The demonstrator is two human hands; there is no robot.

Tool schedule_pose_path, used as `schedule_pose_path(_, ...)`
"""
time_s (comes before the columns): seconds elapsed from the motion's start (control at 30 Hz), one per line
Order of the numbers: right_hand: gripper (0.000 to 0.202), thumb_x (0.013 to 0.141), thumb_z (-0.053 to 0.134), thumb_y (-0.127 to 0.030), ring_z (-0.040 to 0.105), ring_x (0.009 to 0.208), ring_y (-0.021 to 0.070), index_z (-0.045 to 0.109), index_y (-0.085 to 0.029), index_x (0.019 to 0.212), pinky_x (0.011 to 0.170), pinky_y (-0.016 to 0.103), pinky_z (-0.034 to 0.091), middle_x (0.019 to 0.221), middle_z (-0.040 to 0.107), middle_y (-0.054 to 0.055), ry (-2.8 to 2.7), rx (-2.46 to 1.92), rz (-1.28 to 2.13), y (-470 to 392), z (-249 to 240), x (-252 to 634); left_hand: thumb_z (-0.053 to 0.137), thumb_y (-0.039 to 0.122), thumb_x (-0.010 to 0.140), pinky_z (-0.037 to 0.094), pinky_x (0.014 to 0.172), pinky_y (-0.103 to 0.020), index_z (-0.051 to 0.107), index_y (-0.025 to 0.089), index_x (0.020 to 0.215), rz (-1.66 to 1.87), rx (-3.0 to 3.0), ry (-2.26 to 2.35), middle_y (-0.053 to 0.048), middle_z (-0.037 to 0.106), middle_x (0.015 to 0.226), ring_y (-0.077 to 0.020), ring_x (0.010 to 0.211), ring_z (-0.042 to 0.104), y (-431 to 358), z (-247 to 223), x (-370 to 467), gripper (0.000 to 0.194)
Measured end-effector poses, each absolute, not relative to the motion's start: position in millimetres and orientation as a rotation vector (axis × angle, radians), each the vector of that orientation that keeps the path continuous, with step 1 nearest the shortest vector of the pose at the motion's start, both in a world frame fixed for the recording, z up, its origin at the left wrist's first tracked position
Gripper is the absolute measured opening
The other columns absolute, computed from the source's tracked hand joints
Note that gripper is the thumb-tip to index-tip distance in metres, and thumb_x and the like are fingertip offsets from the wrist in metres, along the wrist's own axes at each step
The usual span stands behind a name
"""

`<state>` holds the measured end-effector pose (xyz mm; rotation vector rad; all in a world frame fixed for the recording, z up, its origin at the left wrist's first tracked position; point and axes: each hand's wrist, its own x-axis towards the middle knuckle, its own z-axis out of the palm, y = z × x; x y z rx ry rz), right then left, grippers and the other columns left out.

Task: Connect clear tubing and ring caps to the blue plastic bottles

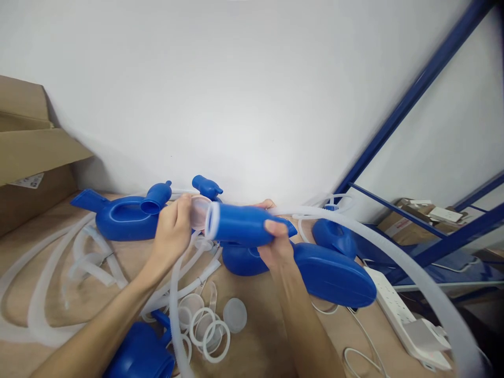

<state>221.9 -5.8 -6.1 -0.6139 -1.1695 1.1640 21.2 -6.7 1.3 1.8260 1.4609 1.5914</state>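
My right hand (277,242) is wrapped around a blue plastic bottle neck (243,224), held level above the table. A white ring (213,220) sits at the open mouth of this neck, which faces left. Fingertips show above its far side. A translucent round cap (201,212) is pinched in my left hand (175,224), just left of the mouth; whether the two touch I cannot tell. From behind the blue neck a white corrugated hose (378,236) arches to the right; where it joins is hidden.
Blue urinal-shaped bottles (128,224) and a loose blue neck (157,197) lie on the table. Several white rings (216,341) and translucent caps (235,315) lie below my hands. Hoses (43,299) coil at left. A cardboard box (35,152), power strip (405,320) and blue rack (409,100) flank the area.
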Motion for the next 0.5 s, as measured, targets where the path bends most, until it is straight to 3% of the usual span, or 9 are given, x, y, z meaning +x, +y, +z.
schedule_pose_path(0.07,0.044,0.058,0.090,-0.036,0.072,0.103,0.0287,0.065,-0.026,0.093,0.088,0.043,0.060,0.103,0.077,0.003,-1.171,-0.610,1.179,-13,-2,221,0.032,0.050,0.106,0.054,0.090,-0.034,0.075,0.020,0.102,1.596,1.784,1.427,-0.005,0.078,0.099,-0.0260,0.100,0.071,-7,6,19,0.052)
schedule_pose_path(0.13,0.044,0.059,0.090,-0.033,0.072,0.104,0.0276,0.066,-0.026,0.095,0.088,0.041,0.060,0.106,0.077,0.003,-1.196,-0.638,1.176,-18,2,220,0.037,0.053,0.105,0.053,0.097,-0.037,0.071,0.020,0.120,1.558,1.801,1.359,-0.006,0.077,0.113,-0.0276,0.109,0.070,-7,9,18,0.049)
schedule_pose_path(0.23,0.039,0.067,0.084,-0.044,0.073,0.093,0.0260,0.065,-0.026,0.095,0.077,0.038,0.063,0.095,0.076,0.002,-1.089,-0.663,1.219,-15,3,222,0.049,0.059,0.101,0.057,0.097,-0.042,0.042,0.021,0.154,1.589,1.642,1.251,-0.013,0.070,0.132,-0.0293,0.115,0.070,-4,7,18,0.066)
schedule_pose_path(0.3,0.037,0.075,0.076,-0.054,0.073,0.092,0.0263,0.064,-0.026,0.096,0.073,0.039,0.064,0.092,0.075,0.002,-0.976,-0.674,1.208,-7,0,224,0.051,0.061,0.100,0.061,0.094,-0.046,0.022,0.022,0.163,1.584,1.458,1.165,-0.017,0.064,0.141,-0.0301,0.116,0.071,0,3,19,0.080)
schedule_pose_path(0.33,0.037,0.078,0.073,-0.057,0.073,0.093,0.0265,0.064,-0.026,0.097,0.072,0.039,0.065,0.093,0.075,0.002,-0.933,-0.678,1.190,-3,-2,225,0.054,0.061,0.099,0.061,0.094,-0.048,0.021,0.024,0.163,1.551,1.427,1.148,-0.018,0.061,0.145,-0.0310,0.119,0.070,1,2,19,0.081)
schedule_pose_path(0.4,0.037,0.079,0.074,-0.057,0.073,0.097,0.0267,0.065,-0.026,0.099,0.073,0.040,0.066,0.096,0.076,0.002,-0.883,-0.687,1.179,4,-4,226,0.064,0.060,0.093,0.055,0.105,-0.054,0.043,0.027,0.154,1.511,1.575,1.221,-0.017,0.056,0.151,-0.0352,0.134,0.061,1,-1,20,0.072)
schedule_pose_path(0.47,0.038,0.077,0.077,-0.056,0.074,0.096,0.0266,0.066,-0.026,0.099,0.072,0.040,0.067,0.096,0.077,0.002,-0.846,-0.692,1.201,7,-5,225,0.074,0.053,0.087,0.042,0.118,-0.060,0.070,0.026,0.126,1.579,1.908,1.328,-0.013,0.056,0.153,-0.0389,0.148,0.045,-1,-1,21,0.048)
schedule_pose_path(0.5,0.039,0.076,0.078,-0.055,0.074,0.095,0.0265,0.066,-0.026,0.098,0.071,0.039,0.067,0.095,0.077,0.002,-0.824,-0.696,1.219,6,-5,224,0.075,0.049,0.087,0.036,0.122,-0.061,0.076,0.025,0.112,1.623,2.075,1.323,-0.011,0.060,0.148,-0.0390,0.149,0.043,-3,-1,22,0.035)
